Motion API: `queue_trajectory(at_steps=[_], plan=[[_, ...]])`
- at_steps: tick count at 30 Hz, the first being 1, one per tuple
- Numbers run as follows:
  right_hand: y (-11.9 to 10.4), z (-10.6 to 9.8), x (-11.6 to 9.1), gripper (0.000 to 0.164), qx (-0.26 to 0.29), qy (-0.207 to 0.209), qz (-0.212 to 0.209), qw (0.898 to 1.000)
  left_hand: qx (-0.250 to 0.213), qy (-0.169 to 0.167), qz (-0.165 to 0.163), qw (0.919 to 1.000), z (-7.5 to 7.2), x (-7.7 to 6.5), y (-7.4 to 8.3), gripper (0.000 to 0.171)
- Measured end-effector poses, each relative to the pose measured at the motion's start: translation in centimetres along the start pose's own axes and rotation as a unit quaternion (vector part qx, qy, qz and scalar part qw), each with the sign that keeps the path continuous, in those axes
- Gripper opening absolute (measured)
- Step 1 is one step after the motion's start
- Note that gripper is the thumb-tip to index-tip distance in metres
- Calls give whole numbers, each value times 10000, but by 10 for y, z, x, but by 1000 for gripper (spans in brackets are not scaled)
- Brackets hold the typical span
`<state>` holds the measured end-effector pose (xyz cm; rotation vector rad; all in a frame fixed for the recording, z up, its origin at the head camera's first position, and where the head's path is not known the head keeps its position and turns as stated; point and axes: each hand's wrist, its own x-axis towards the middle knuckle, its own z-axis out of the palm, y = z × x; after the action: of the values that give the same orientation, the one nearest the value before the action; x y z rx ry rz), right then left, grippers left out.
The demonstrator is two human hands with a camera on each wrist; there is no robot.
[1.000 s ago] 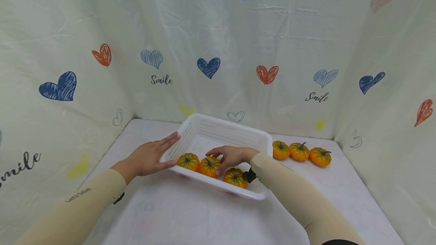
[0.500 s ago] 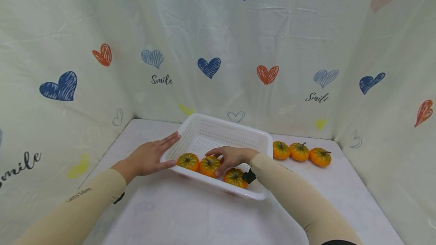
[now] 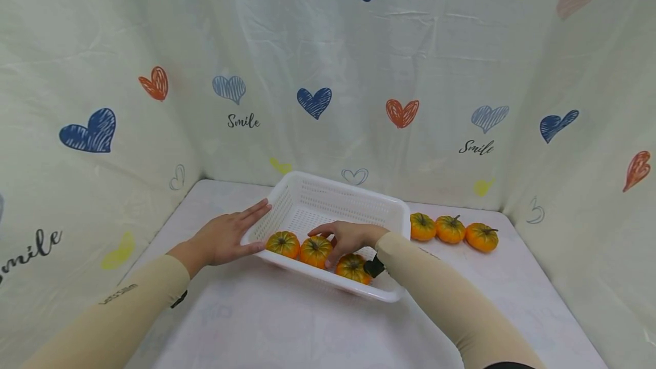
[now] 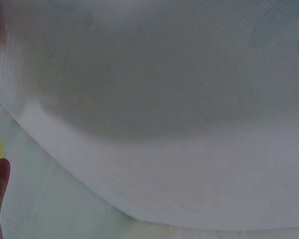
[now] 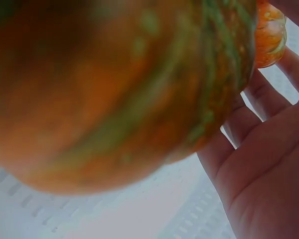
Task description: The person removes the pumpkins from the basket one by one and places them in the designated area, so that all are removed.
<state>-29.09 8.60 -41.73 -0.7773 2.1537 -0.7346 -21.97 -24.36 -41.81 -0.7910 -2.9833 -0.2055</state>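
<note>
Curving round the middle pumpkin (image 3: pixel 315 250) in the white basket (image 3: pixel 348 201), my right hand (image 3: pixel 351 236) has it between fingers and thumb, just left of my palm; being round, it shows no long axis. My left hand (image 3: pixel 228 238), fingers straight, touches the basket's left end, farther off.

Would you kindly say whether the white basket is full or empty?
Neither; partly filled: the basket holds three pumpkins along its near side.
</note>
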Motion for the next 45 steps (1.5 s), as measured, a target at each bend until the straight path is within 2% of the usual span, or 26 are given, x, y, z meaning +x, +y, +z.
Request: queue_trajectory(at_steps=[8, 13, 19, 31, 45], plan=[[1, -2, -2, 77, -4, 210, -15, 9998, -7, 57, 111, 9999, -3, -2, 2, 86], [1, -6, -3, 76, -172, 495, -227, 9984, -5, 69, 133, 9999, -4, -2, 2, 85], [2, -15, -9, 76, -26, 879, -371, 9954, -30, 20, 124, 9999, -2, -1, 1, 86], [1, -42, -36, 78, 693, 1481, -658, 9843, -51, 63, 176, 9998, -4, -3, 2, 85], [4, -69, -74, 80, 640, 2065, -868, 9725, 3, 67, 194, 9998, -3, -1, 0, 85]])
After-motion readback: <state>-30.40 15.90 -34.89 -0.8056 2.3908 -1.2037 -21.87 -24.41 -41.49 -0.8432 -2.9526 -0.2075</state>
